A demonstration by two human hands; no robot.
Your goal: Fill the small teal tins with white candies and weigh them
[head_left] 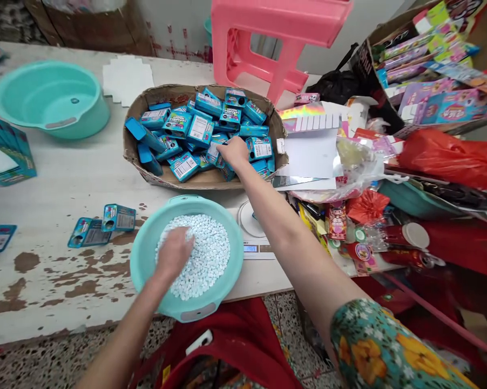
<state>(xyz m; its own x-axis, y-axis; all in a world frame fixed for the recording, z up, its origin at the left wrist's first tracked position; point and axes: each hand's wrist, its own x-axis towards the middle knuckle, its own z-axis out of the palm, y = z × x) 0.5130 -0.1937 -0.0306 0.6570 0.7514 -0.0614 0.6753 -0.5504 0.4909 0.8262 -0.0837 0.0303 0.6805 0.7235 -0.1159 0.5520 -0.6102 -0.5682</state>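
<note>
In the head view my left hand (174, 253) is in the turquoise basin (140, 270), over small white candies (209, 259). Motion smears its fingers, so their grip does not show. My right hand (235, 152) reaches across into an oval cardboard tray (146, 175). Its fingers are closed on the edge of a small blue candy box (215, 154). Many similar blue boxes (201, 131) lie heaped around it. Between the basin and my right forearm a white kitchen scale (263, 249) is partly covered.
Two flattened blue cartons (119, 218) lie left of the basin. A second turquoise basin (87, 116) stands back left, near stacked blue cartons (19, 148). Behind the tray is a pink stool (279, 27). Bags, cans and a box of colourful packets (430, 48) crowd the right.
</note>
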